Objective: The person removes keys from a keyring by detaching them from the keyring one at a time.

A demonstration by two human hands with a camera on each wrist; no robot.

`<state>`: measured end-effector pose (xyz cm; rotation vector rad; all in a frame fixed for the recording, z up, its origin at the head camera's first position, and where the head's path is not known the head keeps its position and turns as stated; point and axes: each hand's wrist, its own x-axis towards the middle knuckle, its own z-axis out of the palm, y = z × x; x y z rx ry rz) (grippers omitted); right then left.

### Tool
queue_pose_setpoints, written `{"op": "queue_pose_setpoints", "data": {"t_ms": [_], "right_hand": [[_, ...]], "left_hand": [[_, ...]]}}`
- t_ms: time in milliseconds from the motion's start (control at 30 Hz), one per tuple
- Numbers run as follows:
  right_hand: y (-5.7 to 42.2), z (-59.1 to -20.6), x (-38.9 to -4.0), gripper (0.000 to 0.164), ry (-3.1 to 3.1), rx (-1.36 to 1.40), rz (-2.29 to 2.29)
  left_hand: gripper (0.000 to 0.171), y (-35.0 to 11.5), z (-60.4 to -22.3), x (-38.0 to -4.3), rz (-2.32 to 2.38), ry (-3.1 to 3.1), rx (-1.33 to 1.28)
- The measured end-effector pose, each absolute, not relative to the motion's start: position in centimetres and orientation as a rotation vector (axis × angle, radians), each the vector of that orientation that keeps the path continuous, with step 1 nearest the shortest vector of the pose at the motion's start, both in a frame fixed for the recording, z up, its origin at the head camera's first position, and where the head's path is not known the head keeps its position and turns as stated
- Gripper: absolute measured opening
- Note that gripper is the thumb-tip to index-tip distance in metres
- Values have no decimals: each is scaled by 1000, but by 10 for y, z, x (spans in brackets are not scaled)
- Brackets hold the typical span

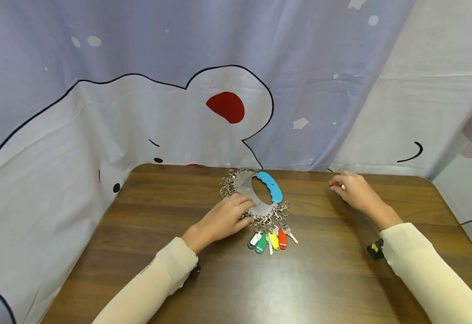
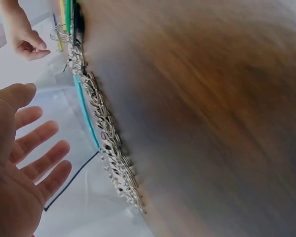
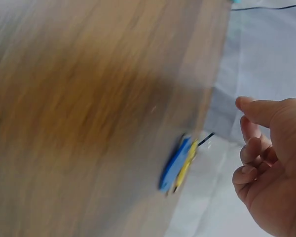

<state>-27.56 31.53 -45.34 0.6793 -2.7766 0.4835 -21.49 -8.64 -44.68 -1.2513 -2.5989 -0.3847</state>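
A grey crescent-shaped key ring holder [image 1: 244, 182] with a blue handle [image 1: 271, 188] and many metal clips lies on the table. From its front edge hang key tags in black, green [image 1: 261, 243], yellow and red, plus bare keys [image 1: 290, 234]. My left hand [image 1: 229, 215] hovers over its left part, fingers loosely extended; the left wrist view shows the palm bare beside the row of clips [image 2: 104, 116]. Well to the right, my right hand [image 1: 356, 192] is raised with fingers loosely curled. Blue and yellow tags [image 3: 176, 165] lie on the table beneath it, mostly hidden in the head view.
The brown wooden table [image 1: 301, 279] ends at a printed curtain [image 1: 301, 90] just behind the holder. A small black wrist device [image 1: 375, 249] sits under the right cuff.
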Motion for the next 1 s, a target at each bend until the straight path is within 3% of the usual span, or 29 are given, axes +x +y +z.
{"op": "queue_pose_setpoints", "data": {"t_ms": [500, 1000], "right_hand": [[237, -454, -240, 7, -2831, 722, 757], [182, -455, -211, 26, -3106, 667, 765]], "left_hand": [[35, -74, -452, -213, -436, -2617, -1195], [28, -41, -446, -219, -489, -2760, -1069]]}}
